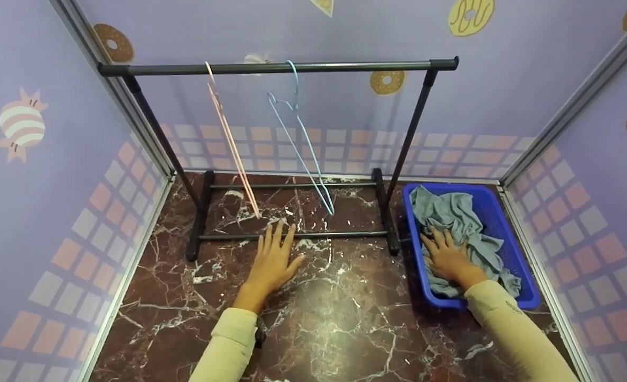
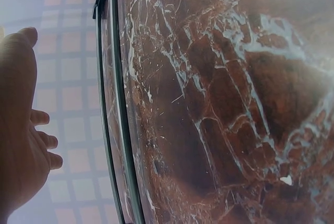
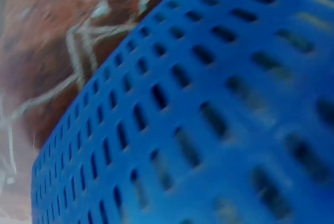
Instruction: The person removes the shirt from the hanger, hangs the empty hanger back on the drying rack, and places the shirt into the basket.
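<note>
My left hand (image 1: 271, 265) is held palm down with its fingers straight, near the front bar of a black clothes rack (image 1: 355, 67). It holds nothing; in the left wrist view the same hand (image 2: 18, 130) shows at the left edge. My right hand (image 1: 446, 257) rests with spread fingers on a crumpled grey-green cloth (image 1: 454, 209) inside a blue plastic basket (image 1: 507, 233). The basket's slotted wall (image 3: 156, 98) fills most of the right wrist view, where that hand is not seen. From the rack's top rail hang a pink hanger (image 1: 232, 146) and a light blue hanger (image 1: 295, 87).
Dark red marbled floor (image 1: 334, 302) lies under everything. Purple walls with printed sweets and tiles close in the back (image 1: 340, 101), left (image 1: 26, 185) and right (image 1: 589, 159). The basket stands right of the rack, close to the right wall.
</note>
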A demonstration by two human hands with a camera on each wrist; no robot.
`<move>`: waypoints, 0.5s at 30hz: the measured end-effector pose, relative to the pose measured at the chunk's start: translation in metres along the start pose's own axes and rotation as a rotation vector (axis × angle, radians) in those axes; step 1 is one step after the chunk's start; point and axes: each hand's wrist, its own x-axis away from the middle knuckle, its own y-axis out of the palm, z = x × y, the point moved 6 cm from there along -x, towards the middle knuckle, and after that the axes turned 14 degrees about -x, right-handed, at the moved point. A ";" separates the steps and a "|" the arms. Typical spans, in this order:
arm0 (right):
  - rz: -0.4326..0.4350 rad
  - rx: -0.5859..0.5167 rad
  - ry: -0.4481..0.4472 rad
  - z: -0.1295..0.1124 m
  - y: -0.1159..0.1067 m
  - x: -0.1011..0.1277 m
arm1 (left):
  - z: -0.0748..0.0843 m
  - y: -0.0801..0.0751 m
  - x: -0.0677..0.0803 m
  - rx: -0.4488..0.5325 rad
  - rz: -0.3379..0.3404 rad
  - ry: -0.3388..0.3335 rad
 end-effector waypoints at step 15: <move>0.171 -0.220 0.023 -0.039 -0.074 0.020 | 0.004 -0.032 -0.001 -0.006 0.028 -0.048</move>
